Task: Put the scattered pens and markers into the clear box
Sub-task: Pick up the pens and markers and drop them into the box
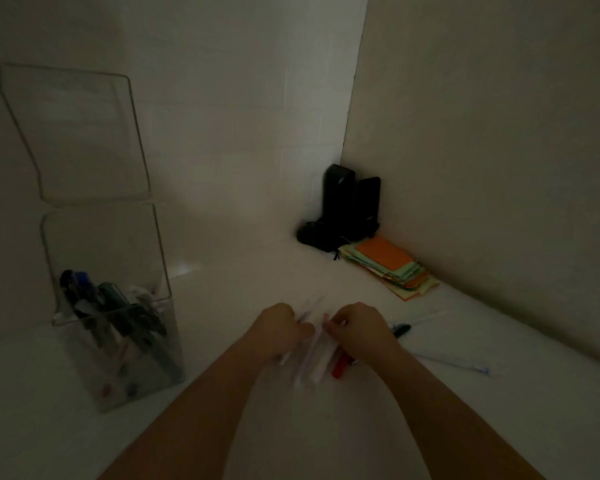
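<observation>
From my head camera, the scene is dim. My left hand (pixel 279 329) and my right hand (pixel 360 329) meet at the middle of the white worktop (pixel 430 427), both curled over a small bundle of pens and markers (pixel 317 358). The fingers (pixel 307 330) of my left hand are closed around thin, pale pens that stick out far and near of the fist. The fingers of my right hand pinch the far end of a white marker lying in the bundle; a red marker (pixel 340 367) lies just right of it, under my right wrist. The blur hides exactly how many pieces each hand holds.

To the right, still scattered on the worktop, lie a dark pen (pixel 400 330), a pale pen (pixel 430 317) beyond it, and nearer, a thin clear pen with a blue tip (pixel 464 365).

The clear box (pixel 135 358) stands at the left, lid open and upright against the wall, with several dark and blue pens leaning inside it.

In the far corner stand black devices (pixel 343 209), with a stack of coloured paper notes (pixel 388 268) just right of them.
</observation>
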The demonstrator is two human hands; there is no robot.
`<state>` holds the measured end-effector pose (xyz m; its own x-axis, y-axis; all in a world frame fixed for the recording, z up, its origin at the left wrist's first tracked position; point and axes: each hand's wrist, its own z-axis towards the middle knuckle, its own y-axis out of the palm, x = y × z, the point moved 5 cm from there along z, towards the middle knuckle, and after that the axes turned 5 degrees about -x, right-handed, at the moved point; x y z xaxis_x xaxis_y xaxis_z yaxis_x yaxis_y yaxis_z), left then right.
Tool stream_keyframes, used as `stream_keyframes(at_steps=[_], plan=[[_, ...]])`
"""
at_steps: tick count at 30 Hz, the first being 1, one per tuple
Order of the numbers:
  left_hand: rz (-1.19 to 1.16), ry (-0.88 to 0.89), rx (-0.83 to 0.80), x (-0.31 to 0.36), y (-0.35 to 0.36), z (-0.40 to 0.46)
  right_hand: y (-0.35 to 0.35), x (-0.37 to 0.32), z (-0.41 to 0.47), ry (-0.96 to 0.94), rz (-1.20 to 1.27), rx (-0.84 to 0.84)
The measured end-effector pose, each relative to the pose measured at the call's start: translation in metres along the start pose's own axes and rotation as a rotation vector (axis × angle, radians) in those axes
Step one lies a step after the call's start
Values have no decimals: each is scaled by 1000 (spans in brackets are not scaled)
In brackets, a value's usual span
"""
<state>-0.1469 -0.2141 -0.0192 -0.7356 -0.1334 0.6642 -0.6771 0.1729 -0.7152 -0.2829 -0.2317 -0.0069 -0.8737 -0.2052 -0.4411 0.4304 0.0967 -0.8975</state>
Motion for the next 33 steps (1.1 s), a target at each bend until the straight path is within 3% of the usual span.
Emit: stream_keyframes(at_steps=[5, 10, 13, 15, 18, 21, 23, 26, 28, 33], plan=[[-21, 111, 120, -18, -1, -20, 5, -15, -11, 19, -5, -21], [-534, 165, 160, -21, -11, -55, 12, -48, -19, 4, -379, -44], [-789, 213, 92, -19, -25, -85, 15, -54, -19, 54, -324, -86], [-920, 281, 13, -15, -38, -106, 10, -59, -20, 97, -104, -85], [-1028, 320, -23, -13, -61, -132, -10, -83, -33, 89, 596, -86], [-1104, 352, 4, -17, -81, -146, -35, -123, -59, -133, 1077, -123], [-1125, 361, 12, -20, -89, -152, -43, -149, -76, -309, 1161, -195], [-1091, 351, 13, -25, -95, -162, -44, -177, -88, -389, 1093, -269], [-1113, 374, 7, -27, -98, -170, -42, -186, -89, -353, 1152, -280], [-1272, 549, 124, -38, -117, -179, -23, -188, -85, -157, 1624, -454]])
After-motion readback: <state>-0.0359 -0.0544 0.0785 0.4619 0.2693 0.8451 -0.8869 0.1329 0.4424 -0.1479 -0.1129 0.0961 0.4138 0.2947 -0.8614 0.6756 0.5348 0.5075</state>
